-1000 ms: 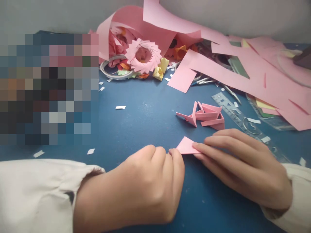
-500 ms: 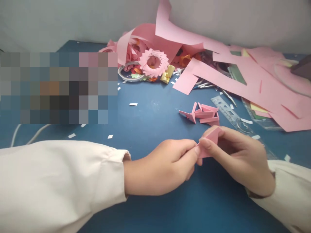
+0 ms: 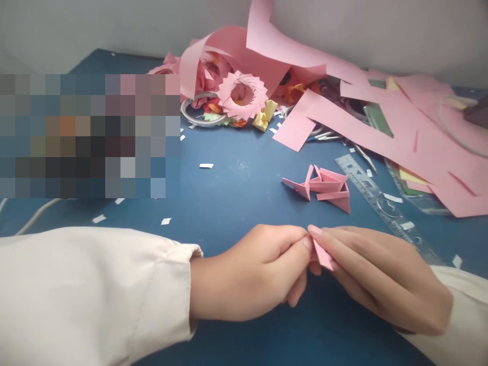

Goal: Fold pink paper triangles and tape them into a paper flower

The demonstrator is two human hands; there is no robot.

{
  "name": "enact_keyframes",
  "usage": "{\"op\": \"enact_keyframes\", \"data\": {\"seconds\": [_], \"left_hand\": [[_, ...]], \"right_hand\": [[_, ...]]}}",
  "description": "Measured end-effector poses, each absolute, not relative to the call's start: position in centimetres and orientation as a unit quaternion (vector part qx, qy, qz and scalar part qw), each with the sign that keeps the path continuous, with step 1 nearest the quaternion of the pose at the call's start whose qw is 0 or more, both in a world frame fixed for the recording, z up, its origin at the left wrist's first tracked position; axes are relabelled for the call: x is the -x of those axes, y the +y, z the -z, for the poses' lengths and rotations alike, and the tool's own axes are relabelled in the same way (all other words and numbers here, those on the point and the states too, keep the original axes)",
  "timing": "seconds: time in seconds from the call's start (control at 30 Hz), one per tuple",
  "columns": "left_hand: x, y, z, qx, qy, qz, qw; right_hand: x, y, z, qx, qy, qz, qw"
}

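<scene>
Both hands meet over the near middle of the blue table. My left hand and my right hand pinch one small folded pink paper piece between thumbs and fingertips, just above the tabletop. Most of the piece is hidden by my fingers. A little beyond the hands lies a small heap of folded pink triangle units. Both arms wear cream sleeves.
A clear ruler lies to the right of the heap. Cut pink paper sheets cover the far right. A pink ring of folded units sits at the back amid coloured scraps. White paper bits dot the table. A blurred patch covers the left.
The paper piece was pressed flat on the table, then lifted between both hands. It now sits lower and more folded in the pinch, with my right fingers flatter over it.
</scene>
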State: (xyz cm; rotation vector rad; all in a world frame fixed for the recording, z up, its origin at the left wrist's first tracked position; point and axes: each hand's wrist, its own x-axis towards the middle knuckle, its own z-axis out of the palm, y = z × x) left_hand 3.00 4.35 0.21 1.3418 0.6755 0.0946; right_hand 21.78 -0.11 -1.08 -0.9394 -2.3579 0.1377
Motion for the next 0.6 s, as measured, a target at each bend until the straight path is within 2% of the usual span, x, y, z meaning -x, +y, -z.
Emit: {"op": "enact_keyframes", "data": {"seconds": [0.17, 0.3, 0.47, 0.6], "left_hand": [[-2.6, 4.4, -0.2, -0.75, 0.257, -0.05, 0.608], [-2.6, 4.5, 0.0, -0.803, 0.246, -0.059, 0.539], [-2.7, 4.5, 0.2, -0.812, 0.237, -0.06, 0.53], [-2.9, 4.6, 0.2, -0.767, 0.245, -0.054, 0.591]], "right_hand": [[-20.8, -0.6, 0.9, 0.505, -0.759, -0.218, 0.349], [-20.5, -0.7, 1.0, 0.539, -0.698, -0.284, 0.375], [-20.5, -0.7, 1.1, 0.551, -0.732, -0.215, 0.338], [-21.6, -0.9, 1.8, 0.471, -0.816, -0.167, 0.292]]}}
